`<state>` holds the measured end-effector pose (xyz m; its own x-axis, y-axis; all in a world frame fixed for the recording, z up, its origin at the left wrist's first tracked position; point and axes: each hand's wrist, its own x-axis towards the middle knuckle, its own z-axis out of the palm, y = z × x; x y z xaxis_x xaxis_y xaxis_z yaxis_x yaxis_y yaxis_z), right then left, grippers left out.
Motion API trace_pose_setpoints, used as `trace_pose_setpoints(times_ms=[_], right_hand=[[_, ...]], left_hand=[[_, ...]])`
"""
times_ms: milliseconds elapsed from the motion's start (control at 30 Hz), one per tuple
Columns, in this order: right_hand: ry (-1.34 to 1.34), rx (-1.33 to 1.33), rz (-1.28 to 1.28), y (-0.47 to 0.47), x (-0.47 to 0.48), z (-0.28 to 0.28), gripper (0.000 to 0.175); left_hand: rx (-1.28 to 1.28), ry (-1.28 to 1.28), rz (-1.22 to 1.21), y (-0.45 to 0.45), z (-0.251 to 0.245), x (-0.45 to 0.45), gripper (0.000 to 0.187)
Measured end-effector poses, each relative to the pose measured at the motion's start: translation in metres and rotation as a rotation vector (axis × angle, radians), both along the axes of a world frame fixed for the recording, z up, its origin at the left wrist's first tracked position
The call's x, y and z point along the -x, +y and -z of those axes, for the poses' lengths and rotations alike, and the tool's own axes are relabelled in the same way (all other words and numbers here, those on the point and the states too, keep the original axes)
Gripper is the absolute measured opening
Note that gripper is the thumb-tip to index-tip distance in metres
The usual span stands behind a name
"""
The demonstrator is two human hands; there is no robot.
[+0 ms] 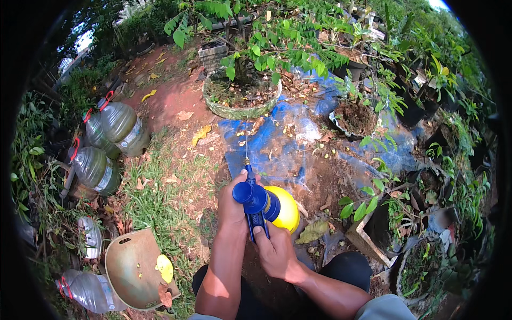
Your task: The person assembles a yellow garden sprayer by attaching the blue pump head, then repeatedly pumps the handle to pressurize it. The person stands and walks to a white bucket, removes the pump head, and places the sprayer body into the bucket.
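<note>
Both hands are on a yellow pressure sprayer (286,210) with a blue pump head, which lies tilted in front of my knees. My left hand (232,200) wraps the blue neck behind the brass nozzle, partly hidden by the round blue pump knob. Around the blue handle, my right hand (272,250) is closed, thumb on top. A thin stream of liquid leaves the nozzle and points towards a round, mossy planter (244,113) that holds a leafy small tree (260,52). A torn blue tarp (268,148) lies beneath and before the planter.
Large water bottles with red handles (122,124) stand at the left, and another (94,294) lies lower down. Near it is a beige plastic chair seat (138,272) with a yellow leaf. Potted plants (356,118) and a square planter (372,240) line the right.
</note>
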<state>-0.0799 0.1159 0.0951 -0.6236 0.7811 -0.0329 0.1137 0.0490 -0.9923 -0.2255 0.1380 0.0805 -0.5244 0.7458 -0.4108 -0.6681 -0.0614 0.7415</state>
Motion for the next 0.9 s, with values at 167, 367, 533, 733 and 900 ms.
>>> trace_pose_setpoints(times_ms=[167, 367, 533, 733, 900], right_hand=[[0.036, -0.046, 0.036, 0.005, -0.005, -0.002, 0.029], [0.114, -0.025, -0.049, 0.007, -0.007, 0.006, 0.025], [0.065, -0.104, 0.007, 0.01, 0.0, 0.012, 0.027], [0.069, -0.315, 0.011, 0.012, 0.015, 0.019, 0.023], [0.061, -0.322, -0.005, 0.01, 0.015, 0.021, 0.022]], left_hand=[[-0.028, 0.018, 0.007, 0.004, 0.003, -0.005, 0.029], [0.023, 0.054, -0.07, -0.002, 0.01, -0.001, 0.028], [-0.112, -0.034, -0.003, 0.0, 0.019, 0.015, 0.03], [-0.27, 0.065, 0.007, -0.006, 0.025, 0.036, 0.033], [-0.261, 0.145, -0.009, -0.013, 0.029, 0.039, 0.035]])
